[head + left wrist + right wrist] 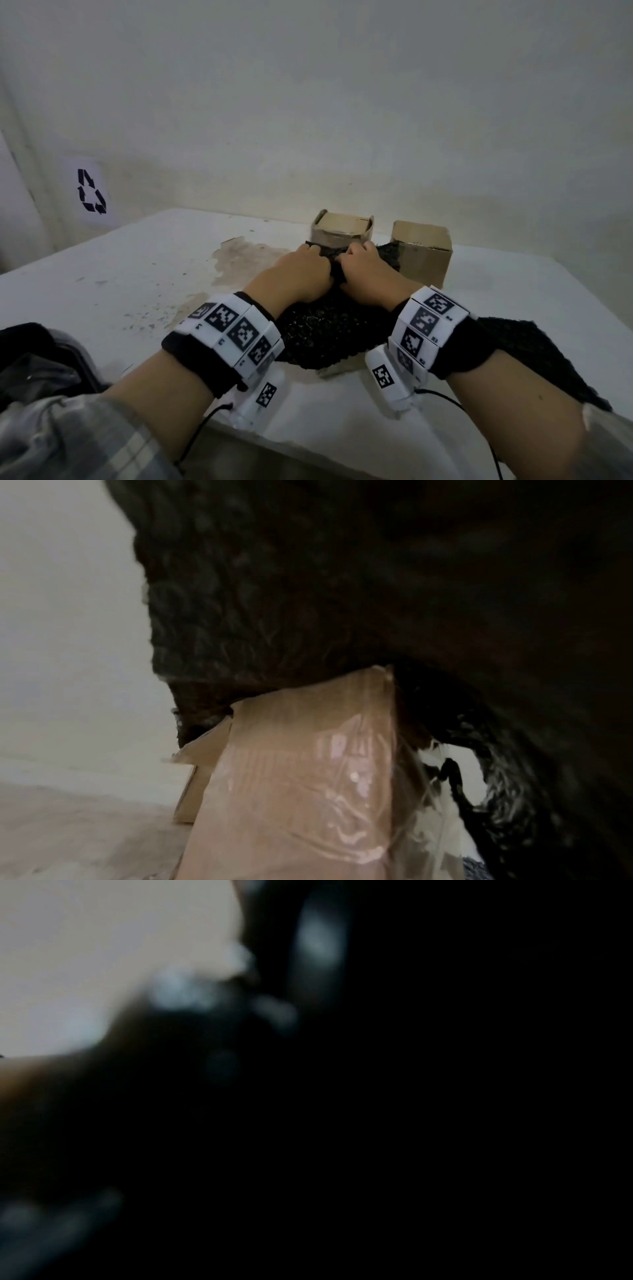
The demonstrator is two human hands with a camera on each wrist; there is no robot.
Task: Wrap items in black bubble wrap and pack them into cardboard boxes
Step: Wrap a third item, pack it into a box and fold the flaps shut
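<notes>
A sheet of black bubble wrap lies bunched over an item in the middle of the white table. My left hand and right hand sit side by side on its far part, fingers curled over and gripping the wrap. In the left wrist view the bubble wrap drapes over a brown cardboard item covered in clear tape. A cardboard corner pokes out below the wrap's near edge. The right wrist view is dark and blurred.
Two cardboard boxes stand behind the hands: one with raised flaps and one to its right. More black bubble wrap lies under my right forearm. A dark plastic-covered object sits at the near left. A recycling sign hangs on the wall.
</notes>
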